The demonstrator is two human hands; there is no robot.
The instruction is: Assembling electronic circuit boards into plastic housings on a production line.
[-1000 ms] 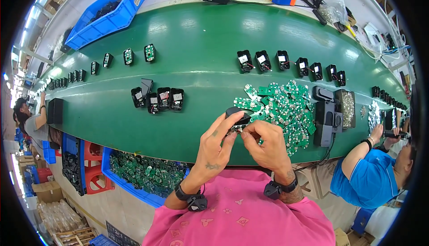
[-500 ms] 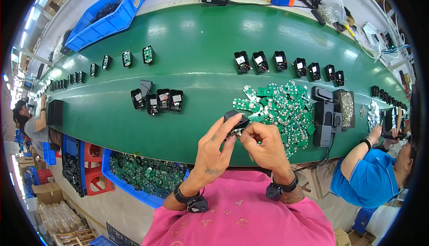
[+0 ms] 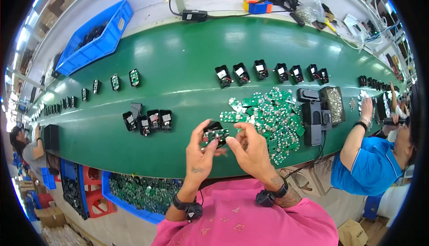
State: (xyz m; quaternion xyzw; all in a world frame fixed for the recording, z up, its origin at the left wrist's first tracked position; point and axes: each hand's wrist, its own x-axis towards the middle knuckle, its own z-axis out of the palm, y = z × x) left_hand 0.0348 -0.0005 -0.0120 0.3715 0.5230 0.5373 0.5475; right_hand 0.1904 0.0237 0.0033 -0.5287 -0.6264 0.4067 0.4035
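Bright, even light is cast, partly from lights (image 3: pixel 21 38) at far left. Pale glare is reflected off the bench (image 3: pixel 178 76). Fingertips (image 3: pixel 220 151) are slightly blurred; straight edges are bent toward the blackened rim.

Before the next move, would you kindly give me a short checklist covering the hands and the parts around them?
1. Left hand has hold of the black case: ok.
2. Green board is at that case: ok.
3. Board is fully seated: cannot tell; fingers and blur hide the fit.
4. Right hand is touching the board: cannot tell; its thumb tip is at the board's right end.
5. Pile of loose boards is on the table: ok, beyond and right of the held case.
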